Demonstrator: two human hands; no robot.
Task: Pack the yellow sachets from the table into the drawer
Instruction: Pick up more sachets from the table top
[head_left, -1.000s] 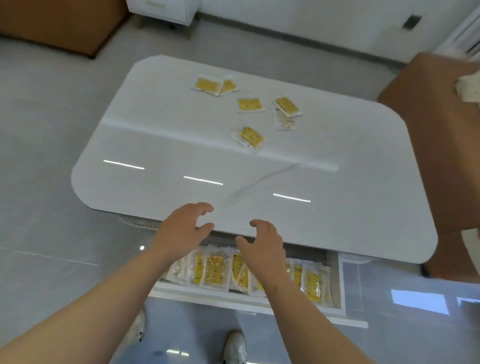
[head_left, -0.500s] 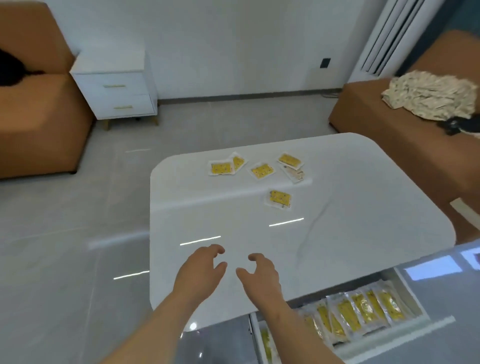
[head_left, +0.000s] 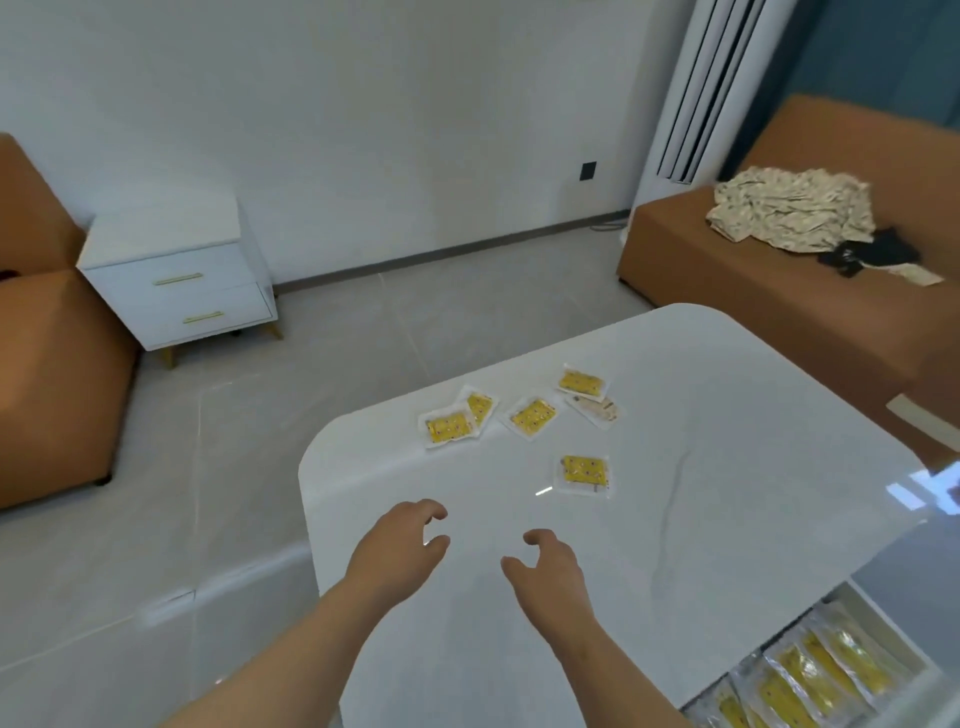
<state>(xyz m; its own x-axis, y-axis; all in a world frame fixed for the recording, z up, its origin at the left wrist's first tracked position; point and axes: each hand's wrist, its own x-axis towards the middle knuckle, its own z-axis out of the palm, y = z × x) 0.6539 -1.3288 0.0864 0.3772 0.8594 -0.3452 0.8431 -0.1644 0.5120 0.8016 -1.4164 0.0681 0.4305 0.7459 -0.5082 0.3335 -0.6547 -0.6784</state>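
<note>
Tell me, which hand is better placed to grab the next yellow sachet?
Probably the right hand: it hovers empty, almost directly in front of the nearest sachet, while the left hand, also empty, sits farther off to the side.

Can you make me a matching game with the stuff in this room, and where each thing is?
Things:
1 patterned cloth
2 lone yellow sachet
3 white cabinet
4 packed sachets

Places:
A in the open drawer
B on the orange sofa
C on the floor
D on the white table

Pairs: 1-B, 2-D, 3-C, 4-A
</note>
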